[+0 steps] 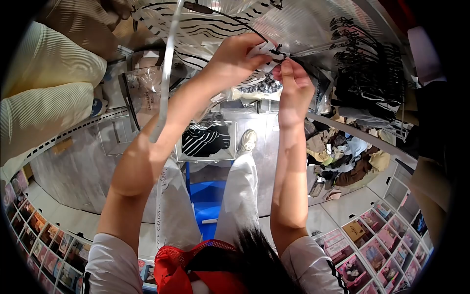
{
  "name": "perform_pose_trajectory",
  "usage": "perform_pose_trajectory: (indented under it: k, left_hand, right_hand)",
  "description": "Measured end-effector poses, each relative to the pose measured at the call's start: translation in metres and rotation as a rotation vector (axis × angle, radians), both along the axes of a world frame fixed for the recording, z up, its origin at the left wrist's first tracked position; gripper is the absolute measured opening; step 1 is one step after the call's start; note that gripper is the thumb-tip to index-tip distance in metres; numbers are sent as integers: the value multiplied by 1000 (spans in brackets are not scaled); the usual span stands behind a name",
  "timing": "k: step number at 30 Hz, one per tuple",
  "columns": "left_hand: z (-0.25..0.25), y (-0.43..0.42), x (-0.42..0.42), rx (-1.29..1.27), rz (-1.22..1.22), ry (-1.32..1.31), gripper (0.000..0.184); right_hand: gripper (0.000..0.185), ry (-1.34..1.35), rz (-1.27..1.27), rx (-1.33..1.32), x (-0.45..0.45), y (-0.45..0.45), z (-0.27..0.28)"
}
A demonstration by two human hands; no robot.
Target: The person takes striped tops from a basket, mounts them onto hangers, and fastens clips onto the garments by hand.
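Note:
My left hand (241, 58) is closed, its thumb and fingers pinching a small white piece at the end of a thin black hanger (234, 20). Close against it, my right hand (295, 85) pinches at the same end, its fingertips beside the dark fittings there; exactly what they grip is partly hidden. Beyond and beneath the hands spreads a white garment with black stripes (215, 30). Below them lies a pale, dark-patterned item in clear plastic (262, 87).
A rack of black hangers (367, 73) is at the right, above a heap of mixed cloth (350, 154). A white bin (234, 142) with striped black fabric stands between my legs. Cream ribbed textiles (54, 73) fill the left. A pale pole (169, 68) crosses near my left arm.

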State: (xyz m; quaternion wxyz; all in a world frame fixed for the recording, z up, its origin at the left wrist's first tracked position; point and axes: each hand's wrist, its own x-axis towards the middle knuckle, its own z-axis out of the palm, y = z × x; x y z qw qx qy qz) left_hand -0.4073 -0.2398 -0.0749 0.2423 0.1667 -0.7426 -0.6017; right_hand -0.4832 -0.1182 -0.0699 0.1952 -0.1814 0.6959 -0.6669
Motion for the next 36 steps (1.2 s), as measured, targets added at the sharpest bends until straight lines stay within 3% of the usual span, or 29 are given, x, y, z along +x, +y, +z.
perform_pose_trajectory:
  k: [6,9,10,12,14,16,20,21,25,27,28,30,32,34,36]
  left_hand:
    - [5,-3,10,-20,-38,-81,41]
    - [-14,-3,26,-104,155,84,44]
    - [-12,-5,37,-5,237,38,33]
    - [-25,-25,71,187,375,-40,30]
    - [-23,-35,95,340,713,101,33]
    - [-31,-60,113,-222,894,-14,37]
    - [-44,-104,120,-293,683,131,39]
    - [-45,-109,123,-181,656,96,35]
    - [-47,-116,136,23,636,60,25]
    - [-49,-112,145,-26,637,32,24]
    - [-44,-110,149,-20,632,-23,25]
    - [-27,-102,157,-2,613,-142,26]
    - [-20,-100,164,-48,578,-160,27]
    - [-17,-99,171,-65,525,-149,27]
    - [-10,-95,175,-73,520,-188,26]
  right_hand:
    - [19,61,146,29,-2,-6,3]
    - [18,170,92,91,-8,-10,8]
    - [19,187,79,115,-12,-11,9]
    - [23,217,77,148,-20,-13,11]
    - [23,185,7,169,-31,-20,11]
    - [24,125,-20,111,-46,-28,3]
    - [25,104,-45,61,-55,-38,0]
    - [28,95,-54,67,-55,-39,-2]
    - [29,731,-346,165,-25,-34,-14]
    - [30,723,-254,236,9,-31,-23]
    - [29,626,-124,65,36,-40,-20]
    - [23,845,286,136,60,-58,-28]
    - [38,853,427,62,89,-99,-13]
    - [39,516,510,-89,106,-132,-13]
    - [32,-10,692,-171,110,-150,-10]
